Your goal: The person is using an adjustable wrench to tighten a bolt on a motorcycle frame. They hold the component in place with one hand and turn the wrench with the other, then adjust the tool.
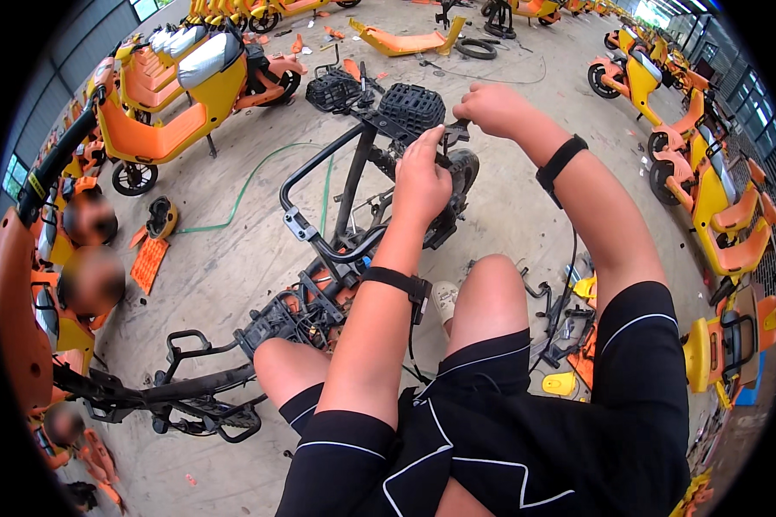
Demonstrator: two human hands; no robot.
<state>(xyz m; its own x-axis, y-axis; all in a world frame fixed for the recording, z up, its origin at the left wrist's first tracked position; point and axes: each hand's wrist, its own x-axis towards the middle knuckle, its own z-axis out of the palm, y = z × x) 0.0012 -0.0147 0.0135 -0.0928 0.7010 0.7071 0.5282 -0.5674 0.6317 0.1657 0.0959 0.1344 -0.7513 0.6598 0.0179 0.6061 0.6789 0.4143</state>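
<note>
Near the top centre of a wide, curved view, two bare hands reach out over a stripped black scooter frame [354, 185], which stretches across a grey concrete floor [211, 323] from the lower left up to the hands. The left hand [422, 177] is at the frame's rear end, its fingers straight and pressed together, pointing away from the body; whether its fingertips pinch anything cannot be told. The right hand [496, 110] is just beyond it and to the right, its fingers curled in, close to a small dark part [459, 130] on the frame; its grip is too hidden to tell. Just left of the right hand sits a ribbed black box [412, 105], and below the hands a rear wheel [466, 172] shows. A bent black tube [289, 191] loops out to the left of the frame, with a silver bracket [299, 224] on it. Each forearm wears a black strap, the left strap [386, 277] and the right strap [562, 164]. The person wears black clothes with white piping, knees bare. Left of the frame lie a green hose [205, 229] and an orange panel [151, 264]. Yellow and orange scooters [200, 103] line both sides.
</note>
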